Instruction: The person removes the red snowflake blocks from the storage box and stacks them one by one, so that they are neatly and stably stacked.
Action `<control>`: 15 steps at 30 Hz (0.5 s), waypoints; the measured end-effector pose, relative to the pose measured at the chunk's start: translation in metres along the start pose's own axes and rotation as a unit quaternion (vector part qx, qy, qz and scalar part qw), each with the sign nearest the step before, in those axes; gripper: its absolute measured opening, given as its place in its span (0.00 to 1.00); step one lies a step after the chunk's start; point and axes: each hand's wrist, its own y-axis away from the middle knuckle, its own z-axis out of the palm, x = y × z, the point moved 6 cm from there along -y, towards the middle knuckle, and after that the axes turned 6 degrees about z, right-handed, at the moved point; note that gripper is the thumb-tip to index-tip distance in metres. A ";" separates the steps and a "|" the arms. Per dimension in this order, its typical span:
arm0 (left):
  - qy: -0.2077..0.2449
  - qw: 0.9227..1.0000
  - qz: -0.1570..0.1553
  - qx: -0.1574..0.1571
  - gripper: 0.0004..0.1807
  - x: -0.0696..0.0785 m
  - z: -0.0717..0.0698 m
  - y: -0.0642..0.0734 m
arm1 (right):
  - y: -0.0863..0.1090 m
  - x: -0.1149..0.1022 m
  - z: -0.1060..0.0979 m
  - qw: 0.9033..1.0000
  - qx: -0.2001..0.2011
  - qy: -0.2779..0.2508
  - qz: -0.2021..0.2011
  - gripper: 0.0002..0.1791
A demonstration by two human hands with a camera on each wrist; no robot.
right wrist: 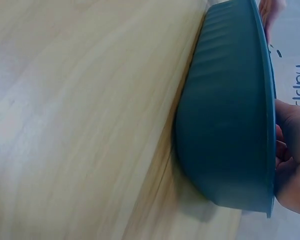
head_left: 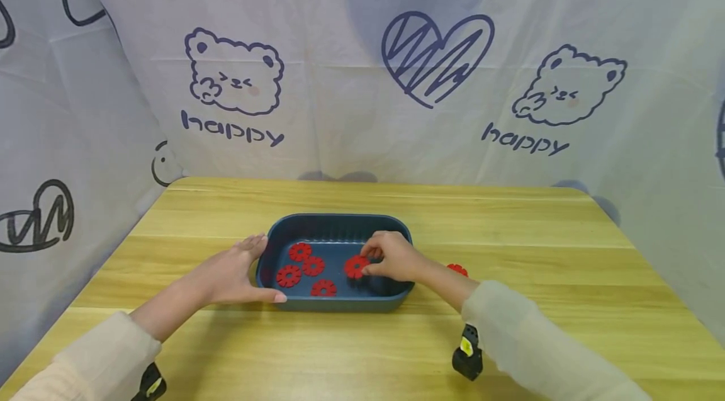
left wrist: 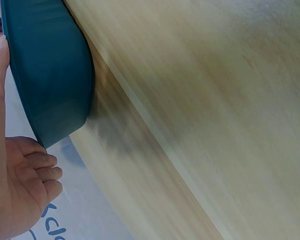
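A dark blue-green basin [head_left: 340,304] stands on the table. My left hand [head_left: 240,272] holds its left end, thumb along the front rim and fingers at the side; in the left wrist view, the fingers bend at the rim's corner. Inside the right part of the basin, my right hand [head_left: 396,257] pinches a red notched disc [head_left: 349,269] between thumb and fingers. Several more red notched discs [head_left: 282,278] lie on the basin floor toward the left. The basin wall [right wrist: 225,115] hides the pinched disc in the right wrist view.
Another red notched disc [head_left: 457,269] lies on the wooden table [head_left: 538,243], right of the basin and partly behind my right forearm. A printed white cloth [head_left: 340,118] hangs behind the table and along its sides.
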 end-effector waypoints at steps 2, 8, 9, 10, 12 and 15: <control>-0.001 1.000 0.000 0.000 0.63 0.000 0.000 0.000 | 0.001 0.002 -0.003 1.000 0.005 0.002 -0.001 0.13; -0.004 1.000 0.001 0.002 0.63 0.000 0.000 0.000 | 0.005 0.005 -0.011 1.000 0.004 -0.001 0.011 0.14; -0.004 1.000 0.001 0.003 0.63 0.000 -0.001 0.000 | 0.006 0.005 -0.011 1.000 0.002 -0.002 0.014 0.14; -0.005 1.000 0.001 0.003 0.63 0.000 -0.001 0.000 | 0.007 0.005 -0.012 1.000 0.000 -0.002 0.017 0.15; -0.004 1.000 0.000 0.003 0.63 0.000 -0.001 0.000 | 0.009 0.005 -0.014 1.000 0.000 -0.001 0.016 0.15; -0.004 1.000 -0.001 0.002 0.63 0.000 -0.001 0.000 | 0.011 0.005 -0.018 1.000 0.000 -0.003 0.014 0.15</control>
